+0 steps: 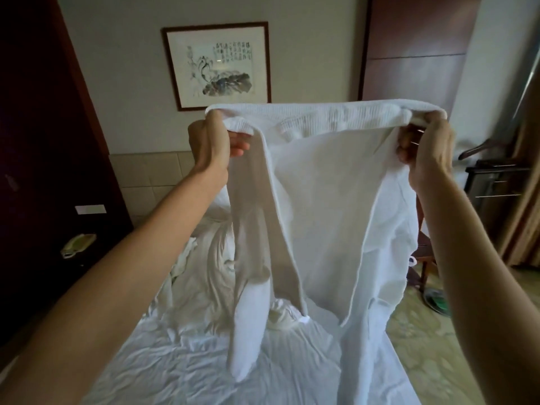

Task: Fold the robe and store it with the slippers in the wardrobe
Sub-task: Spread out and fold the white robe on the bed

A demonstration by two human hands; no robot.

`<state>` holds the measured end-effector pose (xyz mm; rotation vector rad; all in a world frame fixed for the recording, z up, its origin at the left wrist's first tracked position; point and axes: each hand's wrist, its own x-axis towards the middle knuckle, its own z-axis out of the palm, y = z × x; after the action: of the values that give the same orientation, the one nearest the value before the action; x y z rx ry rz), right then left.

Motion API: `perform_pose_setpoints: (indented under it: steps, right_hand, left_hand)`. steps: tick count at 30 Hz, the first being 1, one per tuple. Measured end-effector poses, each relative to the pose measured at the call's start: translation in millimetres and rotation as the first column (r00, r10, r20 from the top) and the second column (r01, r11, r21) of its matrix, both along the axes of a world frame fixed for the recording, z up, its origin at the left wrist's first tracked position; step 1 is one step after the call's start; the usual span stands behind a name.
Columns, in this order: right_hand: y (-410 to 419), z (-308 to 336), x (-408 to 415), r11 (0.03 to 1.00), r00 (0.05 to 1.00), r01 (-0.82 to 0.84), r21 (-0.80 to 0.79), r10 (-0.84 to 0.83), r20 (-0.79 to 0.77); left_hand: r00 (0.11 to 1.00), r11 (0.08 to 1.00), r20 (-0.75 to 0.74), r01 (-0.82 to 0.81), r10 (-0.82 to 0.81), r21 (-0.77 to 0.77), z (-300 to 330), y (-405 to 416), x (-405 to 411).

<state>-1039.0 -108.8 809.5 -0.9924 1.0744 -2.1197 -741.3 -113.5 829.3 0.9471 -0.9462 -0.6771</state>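
Hands gripping robe (bed beneath)

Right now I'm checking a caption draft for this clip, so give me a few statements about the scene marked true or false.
1. Both hands hold the white robe up by its top edge. True.
2. The robe lies folded flat on the bed. False: it hangs unfolded above the bed.
3. The left hand is empty. False: it grips the robe, as does the right hand.
4. A framed picture hangs on the wall behind. True.
5. A telephone sits to the left. True.
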Motion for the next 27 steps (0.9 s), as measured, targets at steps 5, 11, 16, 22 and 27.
perform_pose_setpoints:
  steps: [5, 11, 16, 22, 27]
  right_hand:
    - [32, -2, 7, 0.997, 0.997, -0.023, -0.077, 0.028, 0.067]
    - [54, -11, 13, 0.994, 0.991, -0.018, -0.111, 0.032, 0.130]
    - [37, -40, 17, 1.000, 0.993, -0.013, -0.003, 0.014, 0.119]
    - [-30, -123, 32, 0.955, 0.999, -0.026, 0.294, 0.030, -0.009]
    - [-93, -199, 36, 0.877, 0.991, -0.129, 0.463, 0.130, 0.029]
  left_hand:
    - [1.000, 0.996, 0.015, -0.006, 0.007, -0.090, 1, 29, -2]
    - [0.999, 0.990, 0.038, -0.004, 0.010, -0.139, -4, 44, 3]
    - [0.997, 0.999, 0.075, -0.023, 0.026, -0.033, -35, 21, 4]
    - [0.961, 0.966, 0.276, -0.046, -0.027, 0.254, -135, -58, 8]
    - [0.883, 0.866, 0.420, -0.033, -0.208, 0.499, -220, -116, 8]
